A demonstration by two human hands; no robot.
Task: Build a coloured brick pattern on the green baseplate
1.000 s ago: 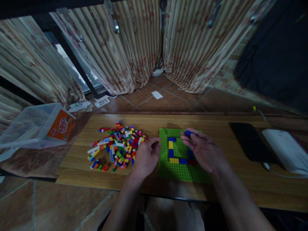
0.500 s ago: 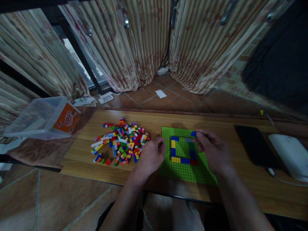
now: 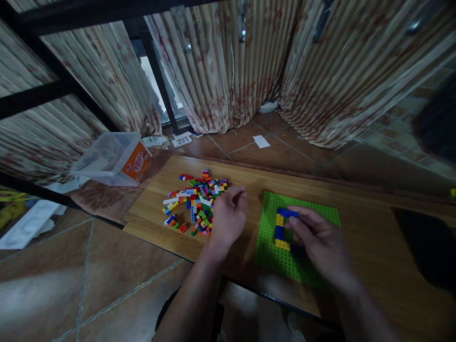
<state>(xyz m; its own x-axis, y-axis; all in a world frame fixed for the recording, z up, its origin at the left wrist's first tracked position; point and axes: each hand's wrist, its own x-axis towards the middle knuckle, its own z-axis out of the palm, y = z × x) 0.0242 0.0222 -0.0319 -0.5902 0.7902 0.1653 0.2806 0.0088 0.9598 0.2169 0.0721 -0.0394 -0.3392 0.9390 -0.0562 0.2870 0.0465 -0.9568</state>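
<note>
A green studded baseplate (image 3: 267, 251) lies on the wooden table. On it stands a square outline of toy bricks; its left side shows yellow bricks (image 3: 282, 244) and a blue brick (image 3: 280, 232). My right hand (image 3: 317, 237) is closed over the outline's upper edge, its thumb and fingers pinching a blue brick (image 3: 292, 214) there. This hand hides the right side of the outline. My left hand (image 3: 230, 216) hovers at the right edge of a heap of loose bricks (image 3: 203, 204), fingers curled. Whatever it may hold is hidden.
A clear plastic box (image 3: 107, 161) with an orange label stands beyond the table's left end. At the right lies a black flat object (image 3: 423, 242). Papers (image 3: 182, 140) and a white sheet (image 3: 261, 141) lie on the tiled floor before striped curtains (image 3: 228, 71).
My right hand has carried the blue brick left and down to the outline's upper left part. My left hand has shifted from beside the baseplate towards the brick heap. The view has turned left.
</note>
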